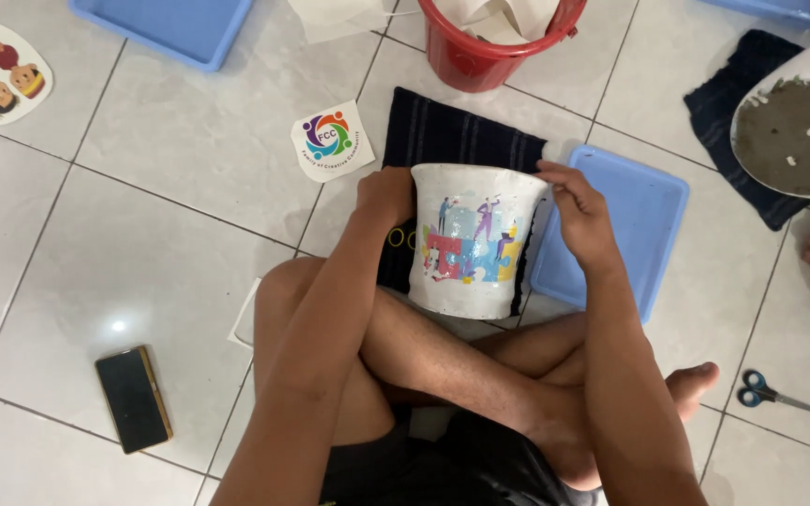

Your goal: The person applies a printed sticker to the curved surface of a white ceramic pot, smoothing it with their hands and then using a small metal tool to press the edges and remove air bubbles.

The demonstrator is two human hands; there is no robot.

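White pot [473,239] with a colourful puzzle-and-figures picture on its side, held between both hands above crossed legs, tilted so the rim faces away from the camera. Left hand [384,199] wrapped round the pot's left edge near the rim, fingers hidden behind the wall. Right hand [581,217] gripping the right edge at the rim, fingers curled over the top corner. Under and behind the pot, a dark striped cloth [457,136] spread on the tiled floor [180,141]; just to the right, touching the cloth's edge, a shallow blue tray [637,220]. Above the cloth, a red bucket [480,52] with white paper inside. Beside the cloth on the left, a round-cornered sticker [332,141] with a multicoloured ring emblem. Far upper left, a sticker of cartoon figures [0,70] and part of a second blue tray [166,28]. Lower left, well apart from the legs, a dark phone [133,398] lying flat. Lower right, blue-handled scissors [772,394]. Upper right, a second white pot [799,122] on another dark cloth [733,94], grey underside showing
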